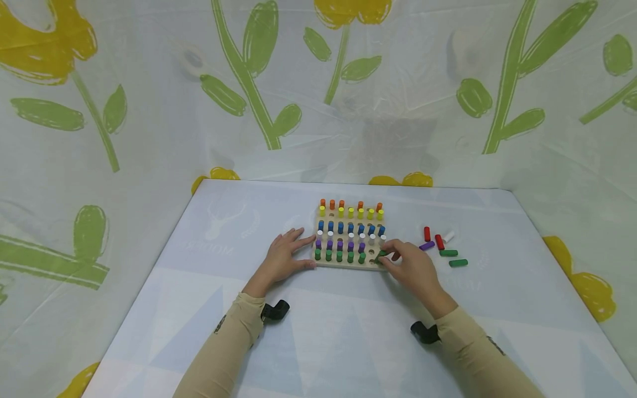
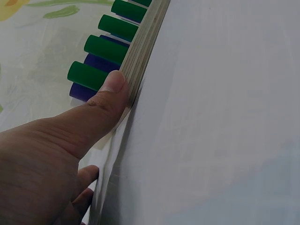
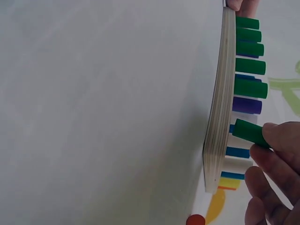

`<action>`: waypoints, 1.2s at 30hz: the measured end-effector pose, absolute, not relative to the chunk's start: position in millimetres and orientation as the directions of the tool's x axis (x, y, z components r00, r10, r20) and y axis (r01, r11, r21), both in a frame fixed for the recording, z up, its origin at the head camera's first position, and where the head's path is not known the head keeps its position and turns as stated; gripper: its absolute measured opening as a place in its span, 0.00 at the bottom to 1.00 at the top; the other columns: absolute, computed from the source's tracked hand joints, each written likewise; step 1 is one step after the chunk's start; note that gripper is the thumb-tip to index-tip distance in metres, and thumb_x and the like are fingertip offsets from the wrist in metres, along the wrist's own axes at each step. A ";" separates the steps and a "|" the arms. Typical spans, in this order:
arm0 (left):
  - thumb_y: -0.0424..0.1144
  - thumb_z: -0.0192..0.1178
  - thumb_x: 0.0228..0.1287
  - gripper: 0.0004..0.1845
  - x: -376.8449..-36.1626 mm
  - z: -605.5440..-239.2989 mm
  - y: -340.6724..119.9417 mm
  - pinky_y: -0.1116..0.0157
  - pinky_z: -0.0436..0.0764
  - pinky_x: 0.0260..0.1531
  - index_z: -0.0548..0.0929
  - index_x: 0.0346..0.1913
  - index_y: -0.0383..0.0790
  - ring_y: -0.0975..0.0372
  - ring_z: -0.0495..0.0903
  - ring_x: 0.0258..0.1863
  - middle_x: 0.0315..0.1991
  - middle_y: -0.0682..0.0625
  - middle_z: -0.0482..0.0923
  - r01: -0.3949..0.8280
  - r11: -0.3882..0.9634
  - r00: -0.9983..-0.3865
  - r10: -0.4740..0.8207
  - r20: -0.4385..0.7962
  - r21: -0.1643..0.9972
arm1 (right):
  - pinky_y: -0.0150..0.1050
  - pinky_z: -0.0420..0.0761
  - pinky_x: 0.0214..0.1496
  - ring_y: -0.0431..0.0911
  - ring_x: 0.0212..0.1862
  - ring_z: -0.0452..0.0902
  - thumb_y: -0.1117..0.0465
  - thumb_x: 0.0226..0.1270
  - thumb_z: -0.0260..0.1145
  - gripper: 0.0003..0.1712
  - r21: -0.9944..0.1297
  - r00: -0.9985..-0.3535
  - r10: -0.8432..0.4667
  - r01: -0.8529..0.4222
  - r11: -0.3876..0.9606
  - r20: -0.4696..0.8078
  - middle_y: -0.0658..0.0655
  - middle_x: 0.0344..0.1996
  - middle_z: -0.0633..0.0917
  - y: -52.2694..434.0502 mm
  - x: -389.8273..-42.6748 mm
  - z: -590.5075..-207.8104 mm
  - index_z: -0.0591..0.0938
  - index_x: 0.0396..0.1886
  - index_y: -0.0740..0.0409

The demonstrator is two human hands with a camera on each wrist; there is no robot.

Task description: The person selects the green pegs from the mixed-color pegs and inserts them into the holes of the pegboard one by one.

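A wooden peg board (image 1: pixel 343 264) lies on the table with rows of orange, yellow, blue, white, purple and green pegs standing in it. My left hand (image 1: pixel 285 255) rests flat at its left side, thumb (image 2: pixel 110 96) pressed against the board's edge (image 2: pixel 143 49). My right hand (image 1: pixel 410 265) pinches a green peg (image 1: pixel 381 256) tilted over the board's near right corner; in the right wrist view that green peg (image 3: pixel 250 132) hangs just above the board (image 3: pixel 219 117), beside the standing green pegs (image 3: pixel 251 88).
Loose pegs lie on the table right of the board: two red pegs (image 1: pixel 427 234), a purple peg (image 1: pixel 426 246), a white peg (image 1: pixel 449 236) and two green pegs (image 1: pixel 458 263). A flower-print cloth (image 1: pixel 149 99) walls the table on three sides.
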State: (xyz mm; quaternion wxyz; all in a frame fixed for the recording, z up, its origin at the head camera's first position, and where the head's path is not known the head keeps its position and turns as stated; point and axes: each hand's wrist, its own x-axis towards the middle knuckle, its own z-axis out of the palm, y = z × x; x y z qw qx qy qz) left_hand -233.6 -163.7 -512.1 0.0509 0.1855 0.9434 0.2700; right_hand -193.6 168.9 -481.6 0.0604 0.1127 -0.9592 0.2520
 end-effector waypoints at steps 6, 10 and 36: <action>0.60 0.70 0.60 0.43 -234.4 -512.1 -163.7 0.46 0.41 0.79 0.68 0.76 0.56 0.48 0.47 0.80 0.80 0.45 0.54 0.307 0.791 -0.928 0.373 -0.019 0.529 | 0.36 0.78 0.34 0.47 0.39 0.81 0.57 0.63 0.77 0.16 -0.455 -0.951 -0.225 -0.300 0.838 0.212 0.51 0.41 0.89 164.0 -193.3 -481.4 0.85 0.49 0.53; 0.60 0.70 0.60 0.43 -235.2 -512.8 -163.9 0.46 0.41 0.79 0.68 0.76 0.56 0.48 0.48 0.80 0.80 0.45 0.55 0.313 0.793 -0.927 0.375 -0.015 0.523 | 0.37 0.80 0.37 0.47 0.41 0.81 0.57 0.64 0.76 0.14 -0.468 -0.951 -0.243 -0.305 0.829 0.190 0.51 0.41 0.89 161.4 -194.5 -481.5 0.84 0.48 0.52; 0.60 0.70 0.60 0.42 -233.9 -511.6 -163.5 0.46 0.41 0.79 0.69 0.76 0.55 0.47 0.48 0.80 0.80 0.44 0.55 0.306 0.787 -0.926 0.376 -0.023 0.535 | 0.42 0.84 0.39 0.48 0.41 0.81 0.56 0.68 0.72 0.15 -0.460 -0.978 -0.169 -0.205 0.864 0.118 0.53 0.42 0.88 174.4 -192.9 -481.2 0.86 0.52 0.54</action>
